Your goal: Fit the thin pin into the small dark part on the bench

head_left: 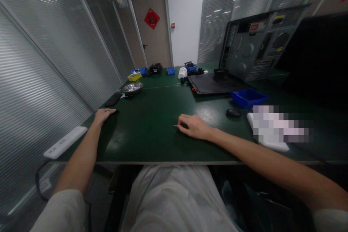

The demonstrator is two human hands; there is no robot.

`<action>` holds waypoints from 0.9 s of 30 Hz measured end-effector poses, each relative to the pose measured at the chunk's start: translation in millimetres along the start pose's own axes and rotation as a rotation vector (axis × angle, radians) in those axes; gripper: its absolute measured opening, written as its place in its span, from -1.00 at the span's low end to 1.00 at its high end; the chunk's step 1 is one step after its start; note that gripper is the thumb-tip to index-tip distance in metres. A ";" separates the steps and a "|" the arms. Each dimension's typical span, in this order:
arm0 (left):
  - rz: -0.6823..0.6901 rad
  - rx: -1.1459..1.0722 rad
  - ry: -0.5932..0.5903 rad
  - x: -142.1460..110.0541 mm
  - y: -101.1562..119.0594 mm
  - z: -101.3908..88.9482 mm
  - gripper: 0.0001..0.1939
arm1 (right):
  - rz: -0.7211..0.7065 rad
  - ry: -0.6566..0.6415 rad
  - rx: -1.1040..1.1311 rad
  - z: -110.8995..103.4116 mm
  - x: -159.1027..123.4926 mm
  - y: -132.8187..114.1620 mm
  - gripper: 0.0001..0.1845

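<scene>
While the right hand (194,126) pinches a thin pale rod (174,125) over a green table (152,141), the left hand (104,115) is at the left edge.
Near the table's middle, the right thumb and fingers curl almost closed, the rod's tip pointing left. At the left fingertips is a small dark shape (116,111); whether they grip it, I cannot tell. Farther left sits a metal bowl (132,87); to the right, a black mouse (233,113).
</scene>
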State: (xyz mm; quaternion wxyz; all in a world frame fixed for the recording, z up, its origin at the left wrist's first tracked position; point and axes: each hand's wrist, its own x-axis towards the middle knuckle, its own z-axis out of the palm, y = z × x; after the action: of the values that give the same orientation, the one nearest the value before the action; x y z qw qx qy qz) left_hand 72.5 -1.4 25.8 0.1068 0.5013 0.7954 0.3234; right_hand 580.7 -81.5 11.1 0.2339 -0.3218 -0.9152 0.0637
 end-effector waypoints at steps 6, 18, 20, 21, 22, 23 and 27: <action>0.347 -0.157 -0.647 -66.1 82.2 59.6 -0.57 | 0.018 -0.006 -0.011 2.5 0.4 1.7 -0.84; 0.932 -0.313 -0.799 -163.1 153.3 119.6 -0.63 | 0.044 -0.026 -0.026 2.5 1.0 0.8 -0.84; 0.954 -0.314 -0.790 -164.4 151.4 115.6 -0.62 | 0.041 -0.025 -0.021 2.4 1.1 0.7 -0.84; 0.963 -0.311 -0.792 -165.5 150.6 113.6 -0.63 | 0.040 -0.025 -0.019 2.3 1.2 0.6 -0.84; 0.970 -0.309 -0.795 -166.8 150.1 111.8 -0.64 | 0.041 -0.025 -0.018 2.2 1.2 0.5 -0.84; 0.976 -0.308 -0.797 -168.3 149.9 110.3 -0.65 | 0.042 -0.024 -0.018 2.2 1.3 0.4 -0.84; 1.002 -0.313 -0.777 -172.7 150.0 107.0 -0.66 | 0.050 -0.028 -0.021 2.5 1.8 1.1 -0.83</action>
State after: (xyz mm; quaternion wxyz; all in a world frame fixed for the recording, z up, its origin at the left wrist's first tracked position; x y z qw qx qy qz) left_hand 316.6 -64.2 10.2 0.2945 0.8703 0.3122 0.2416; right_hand 579.0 -79.4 9.3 0.2158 -0.3464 -0.9107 0.0644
